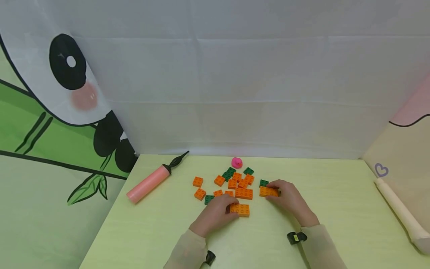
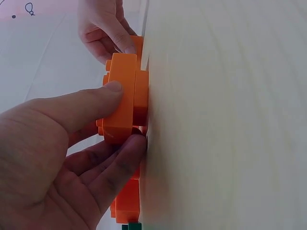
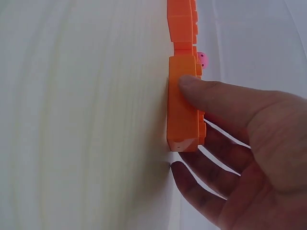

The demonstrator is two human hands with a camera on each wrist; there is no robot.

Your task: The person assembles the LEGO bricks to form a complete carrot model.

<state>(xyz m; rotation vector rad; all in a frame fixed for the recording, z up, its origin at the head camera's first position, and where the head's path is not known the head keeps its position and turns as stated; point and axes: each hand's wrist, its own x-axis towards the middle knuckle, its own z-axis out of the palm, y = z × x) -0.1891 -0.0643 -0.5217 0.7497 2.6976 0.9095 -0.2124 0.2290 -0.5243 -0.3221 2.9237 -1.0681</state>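
Observation:
My left hand (image 1: 214, 213) pinches a long orange toy brick (image 1: 242, 210) by its left end, at the near side of the pile. Seen from the left wrist, the thumb lies on the long side of that brick (image 2: 121, 105), with the fingers behind it. Farther right, my right hand (image 1: 291, 197) grips another long orange brick (image 1: 268, 192) by its right end. In the right wrist view the thumb presses the side of this brick (image 3: 182, 112). A green brick (image 1: 264, 183) lies just beyond it.
Several smaller orange bricks (image 1: 220, 181) and a few green bricks (image 1: 248, 171) lie loose mid-table, near a long orange brick (image 1: 243, 193). A small pink toy (image 1: 236, 162) stands behind them. Leftward lies a pink hand pump (image 1: 149, 184). A fabric backdrop (image 1: 235, 127) rises at the table's back edge.

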